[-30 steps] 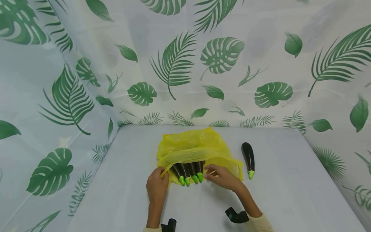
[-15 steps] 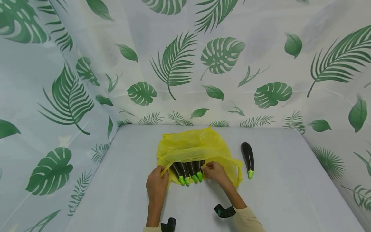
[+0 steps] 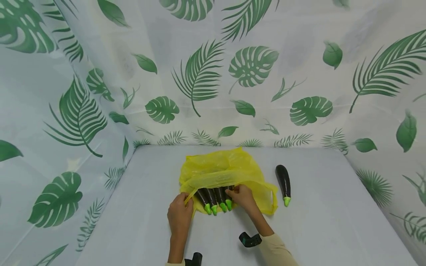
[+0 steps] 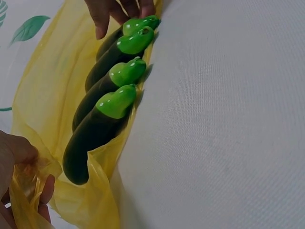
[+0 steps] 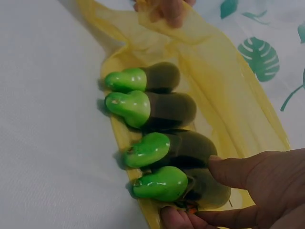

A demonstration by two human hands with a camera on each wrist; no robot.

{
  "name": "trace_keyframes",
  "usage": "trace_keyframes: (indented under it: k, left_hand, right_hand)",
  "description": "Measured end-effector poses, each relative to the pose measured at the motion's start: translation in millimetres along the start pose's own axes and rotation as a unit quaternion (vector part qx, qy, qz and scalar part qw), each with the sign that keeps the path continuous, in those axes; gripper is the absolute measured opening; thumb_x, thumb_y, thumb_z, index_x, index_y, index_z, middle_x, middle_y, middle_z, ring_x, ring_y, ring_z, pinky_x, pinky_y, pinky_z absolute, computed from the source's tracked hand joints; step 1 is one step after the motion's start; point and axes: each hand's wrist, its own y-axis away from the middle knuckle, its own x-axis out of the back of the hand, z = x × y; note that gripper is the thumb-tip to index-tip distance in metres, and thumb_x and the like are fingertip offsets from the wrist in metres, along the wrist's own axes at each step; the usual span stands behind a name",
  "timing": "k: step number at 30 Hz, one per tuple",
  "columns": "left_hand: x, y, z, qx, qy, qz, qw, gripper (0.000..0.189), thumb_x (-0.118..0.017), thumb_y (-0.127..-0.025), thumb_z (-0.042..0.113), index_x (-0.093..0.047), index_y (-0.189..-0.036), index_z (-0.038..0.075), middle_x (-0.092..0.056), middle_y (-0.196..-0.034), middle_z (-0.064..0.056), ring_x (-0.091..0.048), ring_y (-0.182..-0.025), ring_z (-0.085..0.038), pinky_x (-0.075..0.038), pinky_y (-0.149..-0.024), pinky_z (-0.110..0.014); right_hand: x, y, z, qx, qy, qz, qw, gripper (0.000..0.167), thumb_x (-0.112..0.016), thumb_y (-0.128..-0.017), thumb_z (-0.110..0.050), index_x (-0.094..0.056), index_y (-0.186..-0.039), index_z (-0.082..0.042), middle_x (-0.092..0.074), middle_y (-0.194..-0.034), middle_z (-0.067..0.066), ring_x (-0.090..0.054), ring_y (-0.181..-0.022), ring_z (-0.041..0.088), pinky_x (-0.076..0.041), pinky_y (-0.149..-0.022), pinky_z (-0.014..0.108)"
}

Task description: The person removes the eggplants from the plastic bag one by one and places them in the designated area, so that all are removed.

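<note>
Several dark eggplants [image 3: 213,195] with bright green stem ends lie side by side in the mouth of a yellow plastic bag [image 3: 226,162]. Their green ends point toward the person. My left hand [image 3: 180,214] pinches the bag's handle at the left of the opening; the gathered plastic shows between its fingers [image 4: 24,153] in the left wrist view. At the other end of the row, my right hand [image 3: 243,197] holds the rightmost eggplant [image 5: 207,188], thumb on top and fingers along its side. The far ends of the eggplants are under the bag's upper layer.
A single eggplant [image 3: 283,184] lies on the white table [image 3: 319,221] to the right of the bag. A leaf-patterned sheet [image 3: 206,122] stands behind the table and along both sides. Each wrist wears a black device [image 3: 250,240].
My right hand has moved left from beside the row onto the rightmost eggplant and taken hold of it. The left hand stays on the bag handle.
</note>
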Motion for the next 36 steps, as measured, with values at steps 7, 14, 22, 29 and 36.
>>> trace_keyframes:
  k: [7, 14, 22, 29, 36]
  left_hand:
    - [-1.0, -0.5, -0.6, -0.008, 0.001, 0.004, 1.0, 0.008, -0.068, -0.083, 0.011, -0.072, -0.089, 0.007, -0.07, -0.08, -0.003, -0.066, -0.07, -0.019, -0.052, -0.059, -0.034]
    - [-2.2, 0.2, -1.3, -0.008, 0.002, 0.004, 1.0, 0.008, -0.07, -0.082, 0.01, -0.072, -0.089, 0.007, -0.07, -0.08, -0.003, -0.066, -0.069, -0.018, -0.052, -0.059, -0.034]
    - [-4.0, 2.0, -0.4, -0.009, 0.004, 0.011, 0.9999, 0.009, -0.07, -0.08, 0.007, -0.072, -0.089, 0.006, -0.07, -0.079, -0.004, -0.066, -0.068, -0.019, -0.051, -0.057, -0.033]
    - [-3.4, 4.9, -0.5, -0.011, 0.007, 0.011, 0.9999, 0.01, -0.071, -0.079, 0.006, -0.072, -0.09, 0.005, -0.071, -0.081, -0.005, -0.066, -0.068, -0.02, -0.051, -0.056, -0.035]
    - [-4.0, 3.0, -0.6, -0.015, 0.01, 0.007, 0.9998, 0.009, -0.07, -0.081, 0.009, -0.072, -0.09, 0.007, -0.07, -0.08, -0.003, -0.064, -0.067, -0.017, -0.05, -0.057, -0.032]
  right_hand:
    - [-5.9, -1.3, -1.9, 0.02, 0.02, 0.017, 0.9995, 0.04, -0.071, -0.087, -0.02, -0.043, -0.06, -0.011, -0.03, -0.05, -0.005, -0.03, -0.043, 0.009, -0.027, -0.043, 0.023]
    - [-8.1, -1.1, -2.0, 0.036, 0.024, 0.023, 0.9988, 0.037, -0.071, -0.087, -0.021, -0.047, -0.062, -0.009, -0.031, -0.05, -0.005, -0.03, -0.044, 0.009, -0.027, -0.042, 0.023]
    - [-10.4, -1.4, -2.5, 0.067, 0.031, 0.037, 0.9966, 0.021, -0.072, -0.086, -0.017, -0.059, -0.083, -0.001, -0.038, -0.055, -0.004, -0.037, -0.048, 0.009, -0.031, -0.044, 0.023]
    - [-15.0, -1.3, -3.2, 0.077, 0.04, 0.052, 0.9949, 0.023, -0.073, -0.085, -0.016, -0.059, -0.091, 0.001, -0.041, -0.062, 0.0, -0.04, -0.053, 0.011, -0.033, -0.048, 0.025]
    - [-15.8, -5.7, -0.9, 0.076, 0.037, 0.06, 0.9946, 0.021, -0.073, -0.085, -0.014, -0.059, -0.09, 0.001, -0.042, -0.061, 0.0, -0.039, -0.051, 0.011, -0.032, -0.047, 0.025]
